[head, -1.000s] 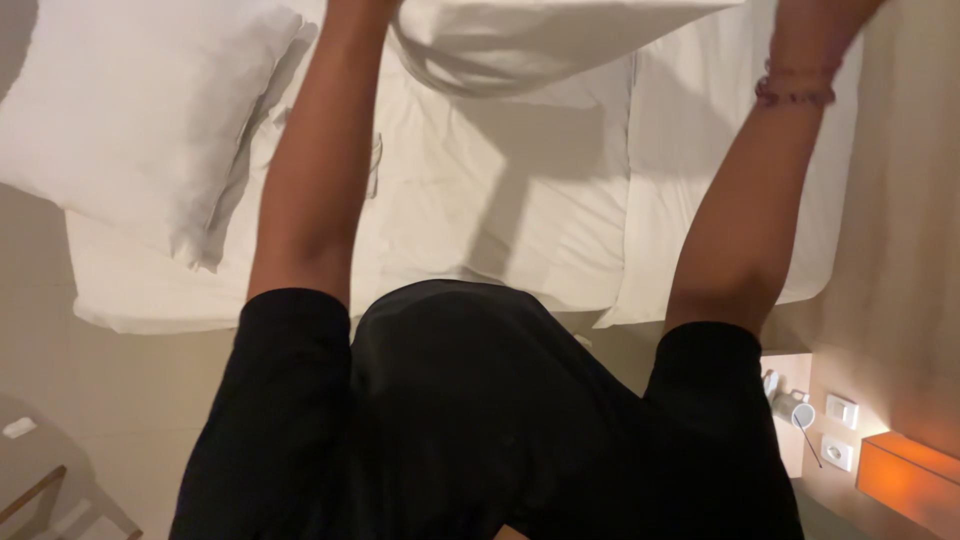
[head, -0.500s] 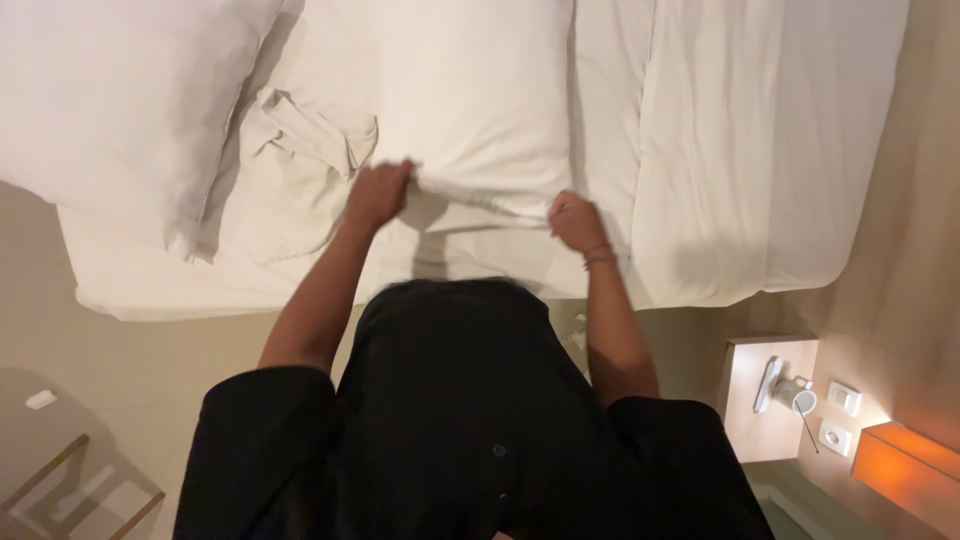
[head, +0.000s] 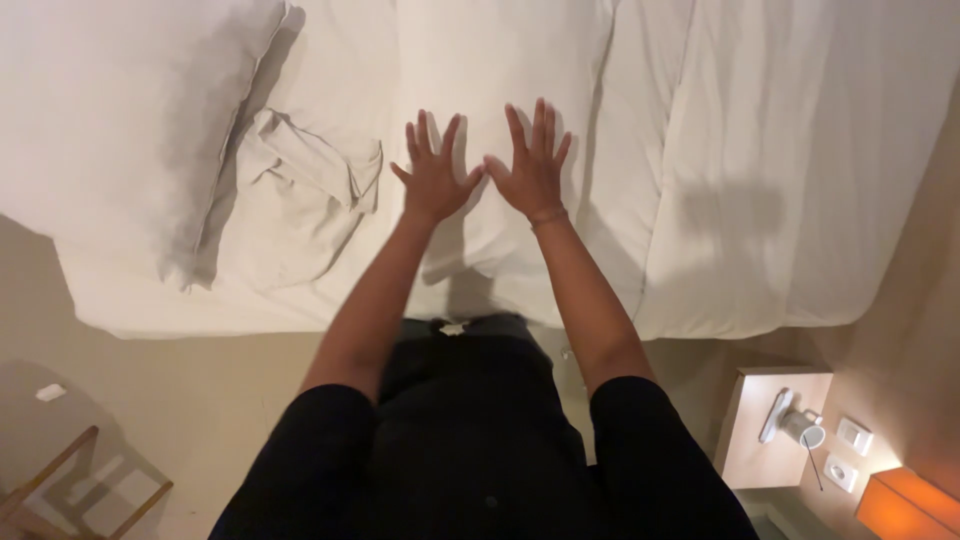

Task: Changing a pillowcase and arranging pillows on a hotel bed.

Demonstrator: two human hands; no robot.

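Fingers (head: 425, 135) of both hands are spread wide and flat, holding nothing. Left hand (head: 433, 180) and right hand (head: 533, 170) press side by side on the white pillow (head: 500, 60), which lies on the bed (head: 780, 150) beside a second pillow (head: 110, 110).

One head-worn view looks steeply down over the person's chest at the bed (head: 760, 200), from close above, facing its near edge.

beige floor (head: 200, 400) | wooden nightstand (head: 770, 440) – orange lamp glow (head: 905, 505) | wooden chair (head: 70, 490)
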